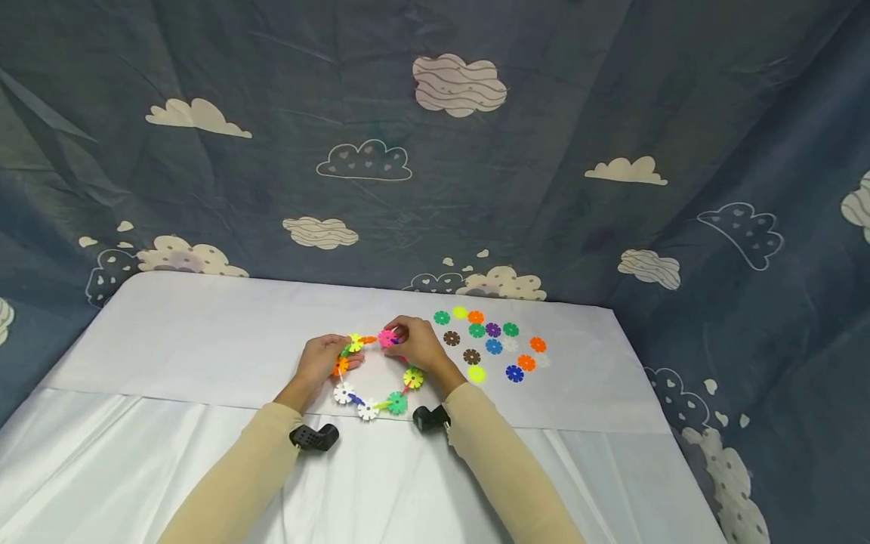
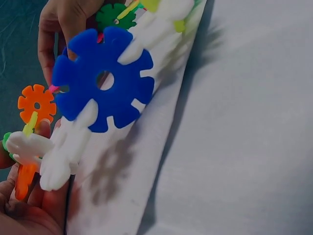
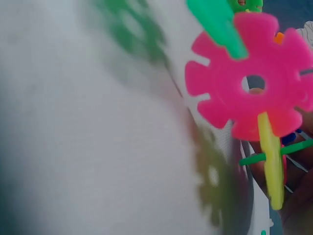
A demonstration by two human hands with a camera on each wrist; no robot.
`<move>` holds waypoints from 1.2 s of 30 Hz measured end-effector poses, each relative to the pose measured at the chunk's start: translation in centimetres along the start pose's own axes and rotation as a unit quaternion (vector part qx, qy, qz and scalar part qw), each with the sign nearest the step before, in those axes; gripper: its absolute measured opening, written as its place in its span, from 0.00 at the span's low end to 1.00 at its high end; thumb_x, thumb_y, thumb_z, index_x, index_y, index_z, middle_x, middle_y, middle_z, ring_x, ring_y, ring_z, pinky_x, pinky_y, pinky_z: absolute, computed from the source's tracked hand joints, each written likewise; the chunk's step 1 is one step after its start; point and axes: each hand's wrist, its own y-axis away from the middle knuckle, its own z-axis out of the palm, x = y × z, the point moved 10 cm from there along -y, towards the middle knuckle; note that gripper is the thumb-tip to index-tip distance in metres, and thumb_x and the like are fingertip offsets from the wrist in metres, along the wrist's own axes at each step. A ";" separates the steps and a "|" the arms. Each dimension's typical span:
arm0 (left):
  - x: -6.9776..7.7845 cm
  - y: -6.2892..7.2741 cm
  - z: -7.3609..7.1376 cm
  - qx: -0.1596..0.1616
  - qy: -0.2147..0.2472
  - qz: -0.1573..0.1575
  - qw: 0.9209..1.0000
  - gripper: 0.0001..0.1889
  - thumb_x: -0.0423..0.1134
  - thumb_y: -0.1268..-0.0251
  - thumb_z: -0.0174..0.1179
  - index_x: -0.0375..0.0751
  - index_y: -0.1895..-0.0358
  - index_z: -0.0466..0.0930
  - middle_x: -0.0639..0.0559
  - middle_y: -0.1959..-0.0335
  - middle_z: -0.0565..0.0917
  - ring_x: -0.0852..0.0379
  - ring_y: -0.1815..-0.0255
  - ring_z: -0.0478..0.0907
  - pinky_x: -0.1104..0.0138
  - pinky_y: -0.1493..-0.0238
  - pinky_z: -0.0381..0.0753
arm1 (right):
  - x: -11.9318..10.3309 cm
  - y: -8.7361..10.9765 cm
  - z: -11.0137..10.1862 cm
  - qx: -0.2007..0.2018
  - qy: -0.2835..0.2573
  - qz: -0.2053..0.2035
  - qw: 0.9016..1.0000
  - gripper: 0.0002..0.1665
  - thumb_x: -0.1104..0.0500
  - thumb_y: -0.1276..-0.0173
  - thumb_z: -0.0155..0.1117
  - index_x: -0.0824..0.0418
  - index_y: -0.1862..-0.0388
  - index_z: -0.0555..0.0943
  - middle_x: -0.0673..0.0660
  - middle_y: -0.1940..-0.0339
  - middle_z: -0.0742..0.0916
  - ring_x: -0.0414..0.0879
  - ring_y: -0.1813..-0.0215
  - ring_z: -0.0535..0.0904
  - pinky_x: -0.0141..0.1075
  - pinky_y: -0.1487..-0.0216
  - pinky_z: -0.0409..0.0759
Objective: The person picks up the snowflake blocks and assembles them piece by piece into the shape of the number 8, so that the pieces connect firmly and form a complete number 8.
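A ring of slotted, flower-shaped plastic discs, linked edge to edge in several colours, hangs between both hands over the white cloth. My left hand point(image 1: 319, 363) grips its left side around an orange disc point(image 1: 340, 366) and a green one. At the ring's far right, my right hand point(image 1: 418, 344) pinches a pink disc point(image 1: 387, 338) with a dark blue one beside it. White discs point(image 1: 344, 393) and a green disc point(image 1: 397, 403) form the near side. Close to the left wrist camera is a blue disc point(image 2: 105, 81); the right wrist view has another pink disc point(image 3: 220, 85) joined to a yellow disc point(image 3: 271, 161).
Loose discs in several colours lie scattered right of the right hand, among them a brown disc point(image 1: 451, 338), a purple disc point(image 1: 492, 329) and a dark blue disc point(image 1: 514, 373). A cloud-patterned curtain point(image 1: 530, 227) hangs behind the white-covered table point(image 1: 204, 332).
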 end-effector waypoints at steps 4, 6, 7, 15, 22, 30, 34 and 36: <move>0.1 -0.1 -0.1 0.002 0.003 0.000 1.000 0.16 0.39 0.25 0.50 0.29 0.45 0.73 0.34 0.48 0.79 0.60 0.66 0.83 0.75 0.68 0.82 | -0.1 0.2 -0.2 0.011 -0.023 -0.008 1.000 0.22 0.62 0.49 0.79 0.61 0.54 0.84 0.53 0.66 0.83 0.42 0.65 0.75 0.30 0.63 0.77; 0.1 -0.1 0.0 -0.003 0.028 0.000 1.000 0.16 0.38 0.25 0.49 0.28 0.45 0.73 0.34 0.51 0.81 0.61 0.68 0.84 0.73 0.68 0.83 | -0.1 0.3 -0.2 0.013 -0.029 -0.007 0.999 0.22 0.62 0.49 0.79 0.60 0.54 0.84 0.52 0.66 0.83 0.43 0.65 0.75 0.30 0.63 0.77; 0.0 -0.2 0.1 -0.006 0.044 -0.003 0.999 0.15 0.37 0.24 0.49 0.27 0.45 0.72 0.33 0.54 0.82 0.59 0.70 0.85 0.71 0.68 0.84 | -0.1 0.3 -0.2 0.014 -0.032 -0.007 0.999 0.22 0.62 0.49 0.79 0.61 0.54 0.84 0.52 0.66 0.83 0.43 0.65 0.75 0.31 0.62 0.77; -0.3 -0.2 0.3 -0.013 0.071 -0.013 0.997 0.14 0.36 0.24 0.48 0.28 0.45 0.71 0.39 0.60 0.83 0.59 0.72 0.85 0.69 0.65 0.85 | -0.7 0.7 0.3 0.009 -0.039 -0.013 0.999 0.23 0.62 0.49 0.78 0.62 0.52 0.83 0.53 0.66 0.83 0.42 0.65 0.76 0.30 0.62 0.78; 0.0 0.2 0.2 -0.017 0.056 -0.007 0.998 0.15 0.37 0.25 0.50 0.28 0.46 0.72 0.41 0.64 0.86 0.58 0.73 0.85 0.72 0.71 0.84 | -1.1 1.2 0.3 0.010 -0.042 -0.019 0.999 0.21 0.62 0.46 0.76 0.64 0.52 0.84 0.55 0.65 0.86 0.42 0.65 0.78 0.30 0.61 0.80; -0.2 0.4 0.4 -0.012 0.017 -0.015 1.000 0.14 0.38 0.25 0.51 0.31 0.47 0.75 0.38 0.55 0.84 0.60 0.72 0.85 0.74 0.75 0.81 | -1.3 1.5 0.7 0.025 0.005 -0.032 0.999 0.20 0.61 0.45 0.76 0.65 0.53 0.85 0.54 0.66 0.87 0.40 0.67 0.78 0.29 0.63 0.79; -0.2 0.3 0.6 -0.023 0.034 -0.011 0.999 0.14 0.36 0.25 0.49 0.28 0.46 0.73 0.35 0.54 0.83 0.59 0.72 0.85 0.70 0.66 0.85 | -1.3 1.6 0.6 0.030 -0.003 -0.030 0.999 0.21 0.61 0.46 0.77 0.65 0.53 0.85 0.54 0.68 0.86 0.41 0.67 0.78 0.30 0.64 0.79; -0.2 0.3 0.7 -0.034 0.042 -0.012 0.998 0.14 0.35 0.25 0.49 0.27 0.46 0.72 0.37 0.58 0.84 0.58 0.72 0.85 0.69 0.67 0.85 | -1.2 1.7 0.6 0.020 -0.022 -0.030 0.999 0.20 0.61 0.46 0.77 0.65 0.53 0.85 0.54 0.68 0.86 0.41 0.68 0.78 0.30 0.64 0.79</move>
